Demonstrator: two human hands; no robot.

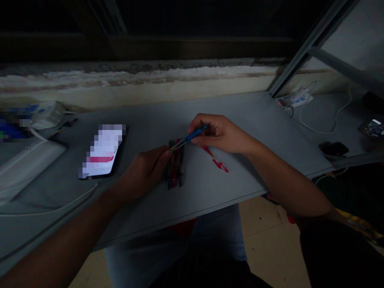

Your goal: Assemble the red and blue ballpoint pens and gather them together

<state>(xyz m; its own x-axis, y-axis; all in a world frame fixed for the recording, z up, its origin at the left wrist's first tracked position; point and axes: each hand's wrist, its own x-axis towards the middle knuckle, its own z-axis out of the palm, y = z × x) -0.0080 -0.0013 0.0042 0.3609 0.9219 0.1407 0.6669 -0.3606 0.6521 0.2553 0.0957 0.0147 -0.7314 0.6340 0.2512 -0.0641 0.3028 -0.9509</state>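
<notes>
Between my two hands a blue pen (pixel 194 135) with a clear barrel is held at a slant above the desk. My left hand (pixel 150 164) pinches its lower-left end, and the fingers of my right hand (pixel 219 132) close on its blue upper part. Just below, several dark and red pens (pixel 174 172) lie side by side on the desk, partly hidden by my left hand. A red pen (pixel 220 165) with a clear section lies apart, under and in front of my right hand.
A lit phone (pixel 103 150) lies left of my left hand, with a white cable (pixel 69 205) near it. White boxy things (pixel 48 114) stand at the far left. A grey metal frame (pixel 295 52) rises at the right, with a power strip (pixel 295 99) and a dark object (pixel 333 148) beyond it.
</notes>
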